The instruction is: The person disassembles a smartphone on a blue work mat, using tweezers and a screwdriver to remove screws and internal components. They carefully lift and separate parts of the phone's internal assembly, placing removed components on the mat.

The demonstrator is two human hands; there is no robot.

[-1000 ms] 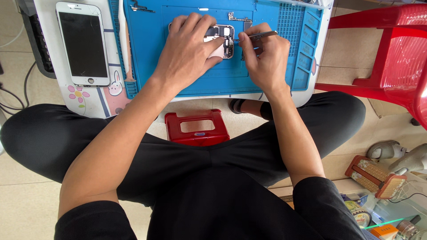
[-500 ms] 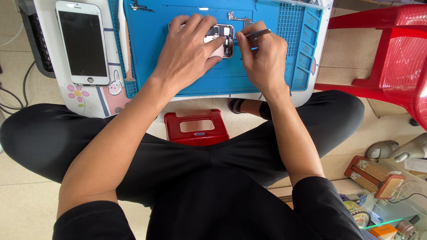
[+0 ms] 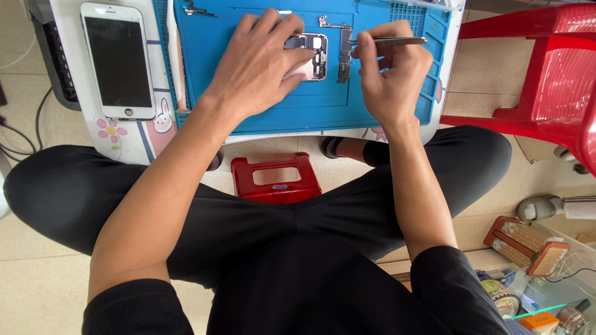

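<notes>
My left hand (image 3: 261, 65) lies flat on the opened grey phone body (image 3: 308, 56), hiding most of it; my right hand (image 3: 391, 77) pinches thin metal tweezers (image 3: 391, 41) above the blue rubber mat (image 3: 261, 121).

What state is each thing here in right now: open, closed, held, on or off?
Opened grey phone body: back open, insides showing, lying on the blue work mat.
Left hand: resting on the phone body.
Right hand: pinching thin metal tweezers.
White phone screen panel: dark, lying flat.
</notes>
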